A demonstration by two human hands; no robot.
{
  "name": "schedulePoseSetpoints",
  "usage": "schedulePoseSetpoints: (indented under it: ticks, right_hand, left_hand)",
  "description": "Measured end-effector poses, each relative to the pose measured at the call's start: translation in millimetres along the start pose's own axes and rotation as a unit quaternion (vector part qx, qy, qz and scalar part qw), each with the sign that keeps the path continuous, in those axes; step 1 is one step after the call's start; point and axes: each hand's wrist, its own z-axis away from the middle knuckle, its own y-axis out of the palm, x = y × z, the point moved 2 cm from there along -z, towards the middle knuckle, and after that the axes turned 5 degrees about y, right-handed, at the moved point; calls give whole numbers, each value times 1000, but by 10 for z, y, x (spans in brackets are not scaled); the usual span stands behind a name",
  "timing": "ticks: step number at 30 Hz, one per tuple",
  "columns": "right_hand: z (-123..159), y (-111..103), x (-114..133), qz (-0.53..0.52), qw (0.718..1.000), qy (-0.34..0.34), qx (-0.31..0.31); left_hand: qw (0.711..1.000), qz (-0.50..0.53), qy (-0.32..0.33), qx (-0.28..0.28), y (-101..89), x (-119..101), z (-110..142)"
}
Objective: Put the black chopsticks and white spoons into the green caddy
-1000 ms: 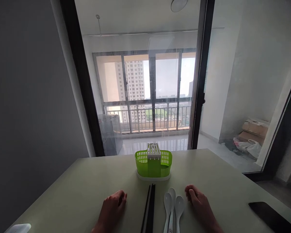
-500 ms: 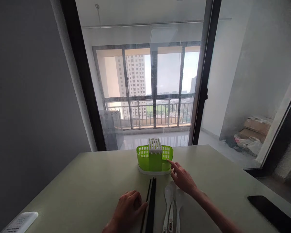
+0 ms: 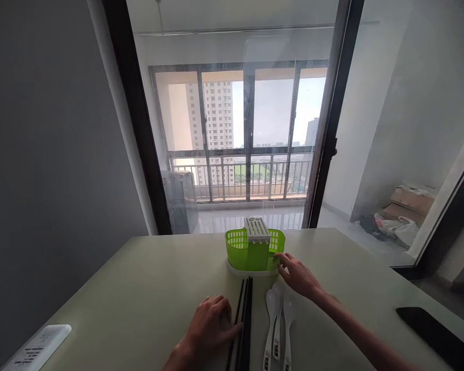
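Note:
A green plastic cutlery basket (image 3: 237,257) with a white slotted top (image 3: 257,230) and white base stands on the table. My right hand (image 3: 298,277) is at its right end, the fingertips on the rim and the thumb low against the outer wall. Nearer to me, my left hand (image 3: 212,322) rests on the tabletop with fingers bent and thumb held apart. That thumb lies across a bunch of dark chopsticks (image 3: 246,314), which point away from me. Several white spoons (image 3: 271,304) lie side by side to the right of the chopsticks, bowls toward the basket.
The pale table (image 3: 158,278) reaches to a glass sliding door. A white printed object (image 3: 42,345) lies at the left front edge, and a dark flat object (image 3: 429,327) at the right. Beyond the glass are cardboard boxes (image 3: 412,201) and a plastic bag.
The basket has shifted slightly right and turned a little. My right fingers have bent in closer on its right end. My left hand stays by the chopsticks. The view has tilted slightly.

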Motion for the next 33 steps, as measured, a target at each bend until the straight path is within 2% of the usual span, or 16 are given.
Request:
schedulePoseSetpoints:
  ticks: [3, 6, 10, 16, 21, 24, 26, 29, 31, 33]
  right_hand:
    - [58, -53, -7, -5, 1000, -1, -2]
    - [137, -183, 25, -14, 999, 4, -32]
    - [330, -448, 206, -56, 996, -20, -63]
    - [760, -738, 715, -116, 989, -94, 7]
    - [995, -791, 998, -26, 975, -213, 53]
    - [1070, -773, 1060, 13, 967, -248, 53]
    - [1086, -764, 1099, 9, 970, -238, 53]
    - [1039, -757, 1204, -42, 978, -196, 61]
    - [953, -753, 1304, -89, 982, -155, 62]
    - [840, -740, 1421, -125, 982, -127, 67]
  left_hand:
    - [1000, -17, -25, -1, 4, -78, -12]
    - [998, -37, -47, 5, -29, -135, -21]
    - [994, -62, -71, 56, -145, -133, -36]
    - [971, -164, -116, 132, -233, -182, -113]
    - [960, -191, -150, 138, -261, -222, -91]
    - [966, -193, -136, 107, -429, -263, -2]
    - [981, -150, -111, 57, -572, -320, 42]
    - [997, 26, -53, -45, -699, -420, 46]
    - [984, 151, -1, -98, -683, -472, 24]
    - [964, 229, 38, -126, -602, -499, 2]
